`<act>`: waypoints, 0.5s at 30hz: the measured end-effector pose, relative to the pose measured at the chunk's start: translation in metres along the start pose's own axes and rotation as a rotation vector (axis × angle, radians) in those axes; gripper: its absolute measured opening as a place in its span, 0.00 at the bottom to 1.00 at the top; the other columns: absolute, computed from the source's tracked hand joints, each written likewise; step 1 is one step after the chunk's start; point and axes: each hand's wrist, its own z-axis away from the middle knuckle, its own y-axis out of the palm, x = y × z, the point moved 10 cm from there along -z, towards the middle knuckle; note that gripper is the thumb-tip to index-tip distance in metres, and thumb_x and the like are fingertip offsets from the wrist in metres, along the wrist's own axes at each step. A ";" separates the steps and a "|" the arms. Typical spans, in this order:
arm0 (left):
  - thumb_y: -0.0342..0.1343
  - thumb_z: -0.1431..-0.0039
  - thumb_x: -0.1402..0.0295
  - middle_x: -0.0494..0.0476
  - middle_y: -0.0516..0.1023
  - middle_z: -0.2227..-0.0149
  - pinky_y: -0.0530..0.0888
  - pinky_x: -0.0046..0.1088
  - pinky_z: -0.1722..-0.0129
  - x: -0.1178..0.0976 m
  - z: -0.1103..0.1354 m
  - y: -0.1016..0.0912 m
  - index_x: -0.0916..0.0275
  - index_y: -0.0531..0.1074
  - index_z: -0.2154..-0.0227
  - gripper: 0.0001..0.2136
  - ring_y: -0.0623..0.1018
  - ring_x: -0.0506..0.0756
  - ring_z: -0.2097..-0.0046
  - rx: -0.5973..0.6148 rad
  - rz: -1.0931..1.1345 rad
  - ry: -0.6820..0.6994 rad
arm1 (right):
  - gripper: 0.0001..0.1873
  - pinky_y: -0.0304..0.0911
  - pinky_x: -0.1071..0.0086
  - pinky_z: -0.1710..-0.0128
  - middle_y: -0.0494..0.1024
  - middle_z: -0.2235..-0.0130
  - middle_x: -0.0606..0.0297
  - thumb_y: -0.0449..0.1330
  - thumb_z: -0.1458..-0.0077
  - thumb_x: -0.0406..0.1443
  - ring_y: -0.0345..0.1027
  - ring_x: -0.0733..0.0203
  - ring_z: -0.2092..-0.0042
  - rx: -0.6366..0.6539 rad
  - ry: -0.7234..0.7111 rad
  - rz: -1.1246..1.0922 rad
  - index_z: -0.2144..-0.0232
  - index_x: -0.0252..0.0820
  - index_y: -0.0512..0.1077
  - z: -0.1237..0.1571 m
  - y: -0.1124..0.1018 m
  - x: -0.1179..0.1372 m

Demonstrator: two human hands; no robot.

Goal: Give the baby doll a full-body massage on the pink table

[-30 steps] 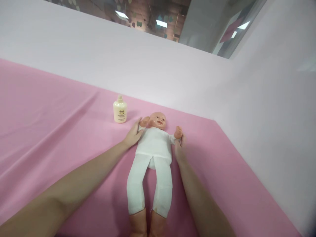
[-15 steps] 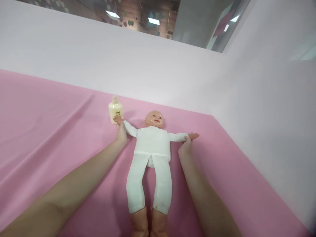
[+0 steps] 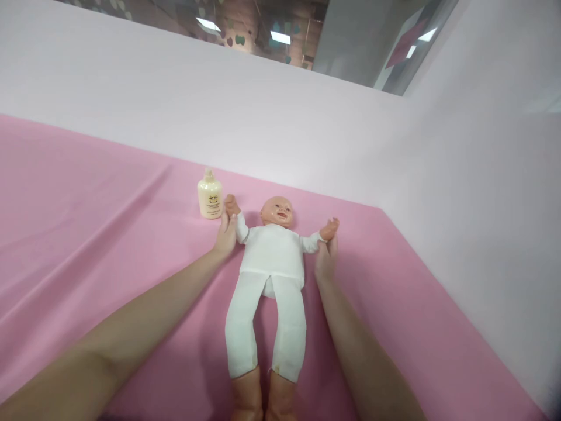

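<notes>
A baby doll (image 3: 272, 251) in a white cloth body lies face up on the pink sheet (image 3: 144, 210), its bare feet toward me. My left hand (image 3: 226, 233) is closed around the doll's forearm on the left side, near the wrist. On the other side, my right hand (image 3: 326, 257) grips the doll's other forearm just below its hand. Both doll arms are bent and raised outward. Some of my fingers are hidden behind the arms. A cream pump-style bottle (image 3: 210, 197) with a printed label stands upright just left of my left hand.
White walls (image 3: 245, 117) border the sheet at the back and on the right. Above the back wall, a window (image 3: 280, 29) shows ceiling lights and hanging shapes. Long folds run through the sheet on the left.
Both doll arms have come inward and up from a wider spread, with my hands moving along. The bottle's label is now uncovered by the doll's hand.
</notes>
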 end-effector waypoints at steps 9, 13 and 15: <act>0.48 0.31 0.51 0.63 0.72 0.37 0.60 0.50 0.30 -0.028 0.019 0.045 0.57 0.64 0.33 0.27 0.69 0.64 0.35 0.368 -0.373 0.185 | 0.34 0.52 0.49 0.29 0.69 0.34 0.64 0.53 0.43 0.33 0.61 0.55 0.33 0.249 -0.015 0.196 0.33 0.50 0.64 0.013 0.026 -0.015; 0.46 0.30 0.54 0.60 0.77 0.42 0.63 0.49 0.33 -0.029 0.025 0.060 0.53 0.70 0.38 0.23 0.72 0.63 0.39 0.470 -0.482 0.267 | 0.34 0.54 0.50 0.30 0.75 0.39 0.67 0.51 0.47 0.28 0.65 0.54 0.37 0.416 -0.115 0.332 0.39 0.52 0.73 0.018 0.044 -0.004; 0.45 0.30 0.55 0.59 0.77 0.43 0.64 0.48 0.33 -0.030 0.027 0.064 0.52 0.70 0.38 0.22 0.72 0.62 0.40 0.501 -0.505 0.303 | 0.35 0.55 0.50 0.30 0.77 0.41 0.67 0.50 0.49 0.27 0.67 0.54 0.38 0.472 -0.127 0.356 0.41 0.53 0.74 0.020 0.051 -0.002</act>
